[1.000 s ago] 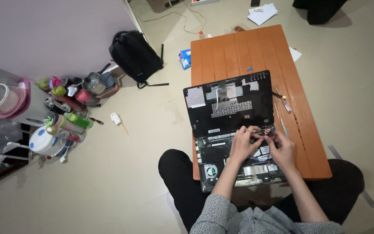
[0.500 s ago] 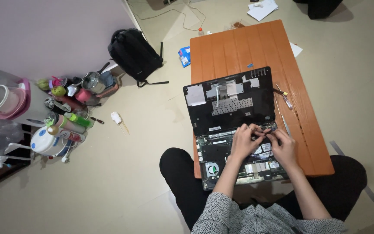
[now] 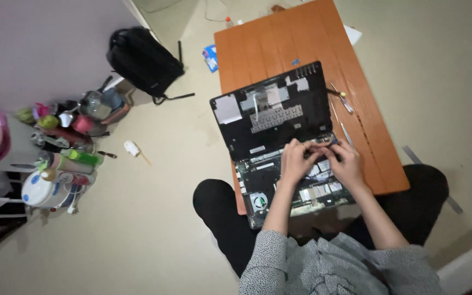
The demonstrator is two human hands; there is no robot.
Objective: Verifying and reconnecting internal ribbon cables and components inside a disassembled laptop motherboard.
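Note:
An opened black laptop lies on a low orange wooden table (image 3: 301, 38). Its upper black panel (image 3: 269, 117) is tipped back. The lower half (image 3: 258, 201) shows circuit boards and a round fan. My left hand (image 3: 296, 158) and my right hand (image 3: 346, 162) meet at the seam between the two halves. The fingertips of both pinch a small laptop part (image 3: 323, 143), too small to identify. My forearms in grey patterned sleeves reach over my crossed legs.
A screwdriver (image 3: 341, 98) and a thin tool (image 3: 346, 133) lie on the table right of the laptop. On the floor are a black backpack (image 3: 144, 59), a blue box (image 3: 210, 57), a small white object (image 3: 132, 147) and a cluster of kitchenware (image 3: 64, 147).
Both hands stay at the same seam of the laptop, with only small finger movement. The view has shifted slightly as my head moved.

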